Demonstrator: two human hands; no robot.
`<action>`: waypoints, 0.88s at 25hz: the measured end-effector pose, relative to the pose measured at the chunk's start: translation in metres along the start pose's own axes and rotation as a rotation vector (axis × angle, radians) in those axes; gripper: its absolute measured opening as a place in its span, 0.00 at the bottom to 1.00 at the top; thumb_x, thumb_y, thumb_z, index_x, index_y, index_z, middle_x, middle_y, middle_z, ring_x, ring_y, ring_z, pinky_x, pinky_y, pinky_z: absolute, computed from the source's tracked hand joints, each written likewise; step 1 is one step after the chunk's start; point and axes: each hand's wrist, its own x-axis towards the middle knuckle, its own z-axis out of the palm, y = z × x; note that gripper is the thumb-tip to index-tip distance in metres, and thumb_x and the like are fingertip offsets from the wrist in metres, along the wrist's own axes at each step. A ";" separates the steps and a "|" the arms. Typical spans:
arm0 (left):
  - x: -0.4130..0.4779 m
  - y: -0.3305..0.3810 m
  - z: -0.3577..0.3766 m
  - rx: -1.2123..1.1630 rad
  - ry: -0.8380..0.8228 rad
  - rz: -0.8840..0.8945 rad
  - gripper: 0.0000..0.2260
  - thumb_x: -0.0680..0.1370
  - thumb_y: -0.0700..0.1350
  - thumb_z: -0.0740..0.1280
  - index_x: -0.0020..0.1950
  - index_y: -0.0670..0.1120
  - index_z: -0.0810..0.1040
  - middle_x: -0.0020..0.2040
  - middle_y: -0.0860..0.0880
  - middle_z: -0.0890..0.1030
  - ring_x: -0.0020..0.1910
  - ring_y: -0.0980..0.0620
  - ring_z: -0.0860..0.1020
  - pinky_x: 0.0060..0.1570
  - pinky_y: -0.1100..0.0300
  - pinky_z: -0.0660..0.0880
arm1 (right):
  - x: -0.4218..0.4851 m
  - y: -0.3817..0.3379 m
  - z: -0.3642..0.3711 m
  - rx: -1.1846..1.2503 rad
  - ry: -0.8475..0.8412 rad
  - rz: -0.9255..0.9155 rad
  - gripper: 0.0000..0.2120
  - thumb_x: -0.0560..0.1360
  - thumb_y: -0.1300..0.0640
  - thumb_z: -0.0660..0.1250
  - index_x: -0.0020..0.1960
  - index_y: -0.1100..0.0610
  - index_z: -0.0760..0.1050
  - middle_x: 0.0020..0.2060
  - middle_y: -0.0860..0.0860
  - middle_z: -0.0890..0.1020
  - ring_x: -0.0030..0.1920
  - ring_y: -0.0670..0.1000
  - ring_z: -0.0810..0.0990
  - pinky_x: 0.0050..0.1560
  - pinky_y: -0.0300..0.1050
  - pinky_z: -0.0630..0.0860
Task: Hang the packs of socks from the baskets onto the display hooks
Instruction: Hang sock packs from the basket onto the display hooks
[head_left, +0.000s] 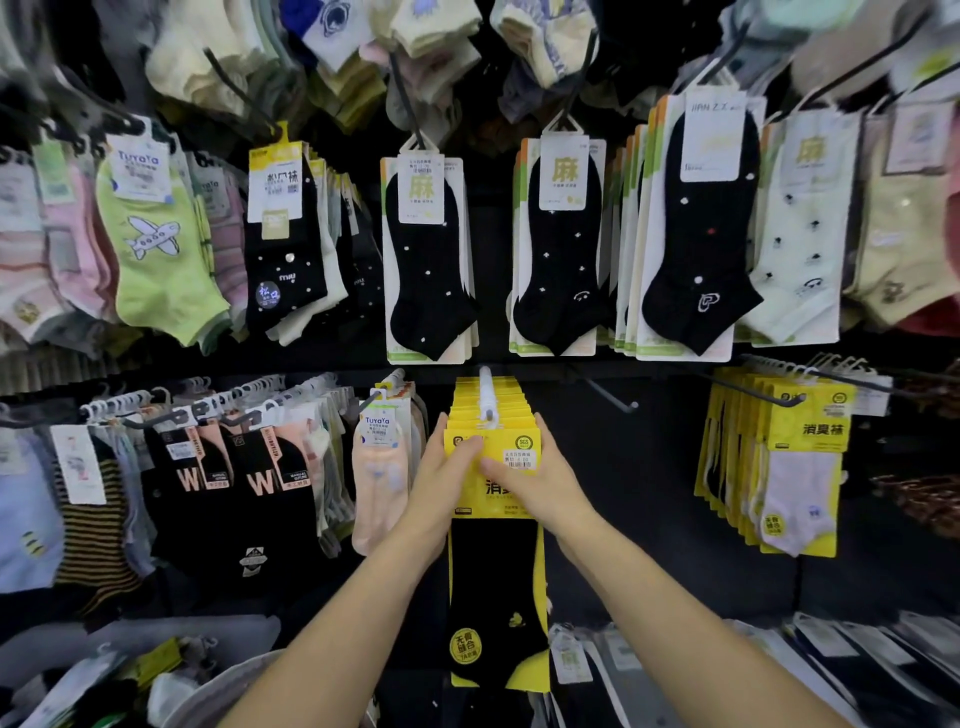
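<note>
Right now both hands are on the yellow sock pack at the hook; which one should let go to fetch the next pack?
Left. The left hand is on the side of the basket at lower left, while the right hand can steady the yellow pack on the hook.

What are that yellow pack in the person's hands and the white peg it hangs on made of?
Yellow-backed pack of black socks: likely glossy printed card, flat and stiff-edged, holding matte knit fabric. White display hook: smooth and slightly shiny, probably plastic or coated metal; I can't tell which.
</note>
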 end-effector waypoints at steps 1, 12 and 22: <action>0.000 -0.001 0.000 -0.016 0.003 0.005 0.22 0.79 0.41 0.62 0.72 0.51 0.62 0.47 0.59 0.83 0.47 0.61 0.82 0.40 0.67 0.78 | 0.000 0.001 -0.001 0.007 -0.014 -0.005 0.29 0.70 0.56 0.74 0.67 0.48 0.66 0.52 0.46 0.82 0.53 0.45 0.81 0.59 0.49 0.76; -0.056 -0.051 -0.005 0.091 0.035 -0.046 0.16 0.79 0.47 0.62 0.67 0.53 0.71 0.58 0.56 0.80 0.59 0.58 0.77 0.60 0.59 0.72 | -0.035 0.054 0.009 -0.011 -0.029 0.087 0.36 0.72 0.51 0.71 0.74 0.51 0.57 0.62 0.46 0.77 0.64 0.47 0.74 0.67 0.52 0.69; -0.086 -0.075 -0.011 0.190 0.000 -0.173 0.11 0.78 0.52 0.61 0.60 0.61 0.71 0.60 0.55 0.78 0.51 0.68 0.78 0.43 0.75 0.73 | -0.068 0.081 0.007 -0.052 -0.114 0.196 0.30 0.72 0.50 0.71 0.71 0.51 0.63 0.60 0.49 0.78 0.60 0.48 0.77 0.62 0.51 0.74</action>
